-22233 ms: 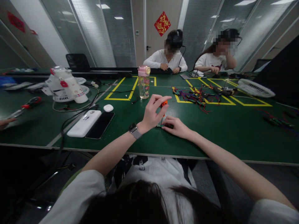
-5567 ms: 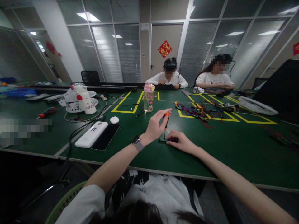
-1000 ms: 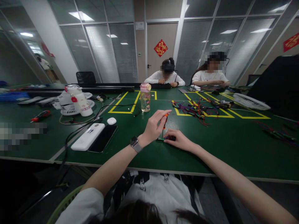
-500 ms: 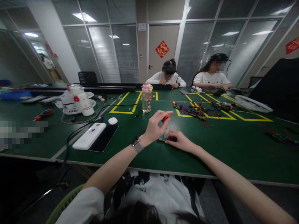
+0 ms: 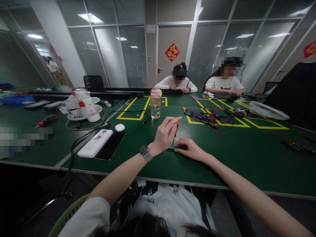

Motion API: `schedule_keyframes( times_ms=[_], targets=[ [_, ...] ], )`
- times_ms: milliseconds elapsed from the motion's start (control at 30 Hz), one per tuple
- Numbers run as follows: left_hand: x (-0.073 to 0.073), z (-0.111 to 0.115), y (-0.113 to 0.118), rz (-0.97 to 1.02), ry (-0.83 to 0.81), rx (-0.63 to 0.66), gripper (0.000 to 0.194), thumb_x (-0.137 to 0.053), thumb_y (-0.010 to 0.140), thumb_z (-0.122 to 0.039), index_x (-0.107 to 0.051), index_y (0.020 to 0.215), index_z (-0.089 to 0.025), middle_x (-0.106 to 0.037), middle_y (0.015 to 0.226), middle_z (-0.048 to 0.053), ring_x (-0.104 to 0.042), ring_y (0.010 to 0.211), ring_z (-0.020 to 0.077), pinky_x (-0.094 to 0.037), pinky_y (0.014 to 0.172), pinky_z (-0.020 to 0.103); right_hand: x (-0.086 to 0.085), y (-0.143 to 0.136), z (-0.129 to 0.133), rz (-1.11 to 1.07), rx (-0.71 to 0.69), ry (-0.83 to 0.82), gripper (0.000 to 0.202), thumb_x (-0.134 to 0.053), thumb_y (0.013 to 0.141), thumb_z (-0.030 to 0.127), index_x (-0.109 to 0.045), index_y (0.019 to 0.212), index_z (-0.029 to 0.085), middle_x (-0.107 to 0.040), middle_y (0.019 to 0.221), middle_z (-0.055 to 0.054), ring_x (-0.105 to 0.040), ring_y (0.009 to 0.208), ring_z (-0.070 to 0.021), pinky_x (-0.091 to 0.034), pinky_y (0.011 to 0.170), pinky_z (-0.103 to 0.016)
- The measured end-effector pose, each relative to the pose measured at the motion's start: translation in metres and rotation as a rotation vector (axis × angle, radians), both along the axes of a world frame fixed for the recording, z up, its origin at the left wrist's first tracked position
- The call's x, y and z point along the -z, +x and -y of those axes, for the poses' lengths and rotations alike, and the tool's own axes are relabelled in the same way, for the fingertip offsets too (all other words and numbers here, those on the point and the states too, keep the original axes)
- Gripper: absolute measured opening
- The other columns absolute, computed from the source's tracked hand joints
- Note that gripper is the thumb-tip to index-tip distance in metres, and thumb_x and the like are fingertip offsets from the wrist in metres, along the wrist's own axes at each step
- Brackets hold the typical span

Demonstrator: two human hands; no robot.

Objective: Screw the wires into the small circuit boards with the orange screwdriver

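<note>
My left hand [image 5: 165, 134], with a watch [image 5: 145, 152] at its wrist, is closed around the orange and black handle of a screwdriver [image 5: 176, 132]. The tool stands upright, its shaft pointing down at a small green circuit board [image 5: 172, 148] on the table. My right hand [image 5: 189, 148] grips the board's right side, where dark wires or a black part show under the fingers. The screwdriver's tip is too small to make out.
A pink-lidded bottle [image 5: 155, 104] stands beyond my hands. To the left lie a white power bank [image 5: 95, 143], a black phone [image 5: 110, 145] and a white earbud case [image 5: 119, 127]. A tangle of wired boards [image 5: 209, 116] lies right. Two co-workers sit across the table.
The fingers of my left hand have shifted slightly on the screwdriver, and more of its handle shows now. My right hand stays on the circuit board.
</note>
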State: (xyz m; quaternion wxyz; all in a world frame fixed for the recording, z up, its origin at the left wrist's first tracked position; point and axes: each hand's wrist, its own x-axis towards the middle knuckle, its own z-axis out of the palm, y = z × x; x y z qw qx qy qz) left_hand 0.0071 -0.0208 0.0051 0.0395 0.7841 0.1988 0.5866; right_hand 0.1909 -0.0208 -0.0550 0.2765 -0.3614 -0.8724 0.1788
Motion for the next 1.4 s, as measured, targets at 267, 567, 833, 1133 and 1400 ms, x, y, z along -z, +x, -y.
schedule_keyframes(
  times_ms=[267, 567, 833, 1133, 1400],
  targets=[
    [0.0027, -0.0033, 0.0011, 0.037, 0.067, -0.102, 0.02, -0.055, 0.091, -0.031, -0.064, 0.104, -0.02, -0.054, 0.088, 0.003, -0.054, 0.08, 0.0129, -0.049, 0.071, 0.025, 0.0002, 0.0001, 0.0002, -0.007, -0.002, -0.001, 0.015, -0.064, 0.085, 0.031, -0.07, 0.09, 0.018, -0.063, 0.083, -0.005, -0.058, 0.073, -0.0159, -0.047, 0.068, -0.028],
    [-0.0022, -0.0021, 0.0006, 0.029, -0.062, 0.062, 0.031, -0.039, 0.098, -0.021, -0.055, 0.124, -0.019, -0.063, 0.105, 0.007, -0.06, 0.093, 0.0139, -0.049, 0.084, 0.029, -0.0004, -0.0003, 0.0012, -0.015, -0.001, -0.027, 0.016, -0.064, 0.084, 0.03, -0.07, 0.091, 0.017, -0.062, 0.082, -0.004, -0.058, 0.072, -0.0149, -0.047, 0.068, -0.027],
    [-0.0009, -0.0049, -0.0022, 0.068, 0.048, -0.079, 0.019, -0.058, 0.089, -0.034, -0.067, 0.096, -0.019, -0.057, 0.08, 0.002, -0.054, 0.075, 0.0124, -0.047, 0.068, 0.025, -0.0014, -0.0005, 0.0021, -0.012, 0.004, -0.015, 0.016, -0.064, 0.084, 0.031, -0.07, 0.091, 0.018, -0.061, 0.082, -0.004, -0.058, 0.072, -0.0151, -0.047, 0.067, -0.027],
    [-0.0004, -0.0034, 0.0015, 0.079, -0.099, 0.044, 0.027, -0.048, 0.095, -0.026, -0.059, 0.119, -0.019, -0.067, 0.102, 0.006, -0.063, 0.086, 0.0126, -0.051, 0.077, 0.027, -0.0022, -0.0004, 0.0019, -0.005, 0.004, -0.022, 0.015, -0.064, 0.084, 0.03, -0.07, 0.091, 0.018, -0.062, 0.082, -0.004, -0.058, 0.072, -0.0153, -0.047, 0.068, -0.028],
    [0.0024, -0.0035, 0.0007, 0.068, -0.064, -0.069, 0.026, -0.043, 0.097, -0.029, -0.063, 0.11, -0.019, -0.061, 0.094, 0.005, -0.057, 0.089, 0.0146, -0.049, 0.081, 0.029, -0.0008, 0.0, 0.0009, -0.007, -0.002, -0.017, 0.016, -0.064, 0.085, 0.031, -0.07, 0.091, 0.018, -0.062, 0.083, -0.004, -0.058, 0.072, -0.0152, -0.047, 0.068, -0.028]
  ],
)
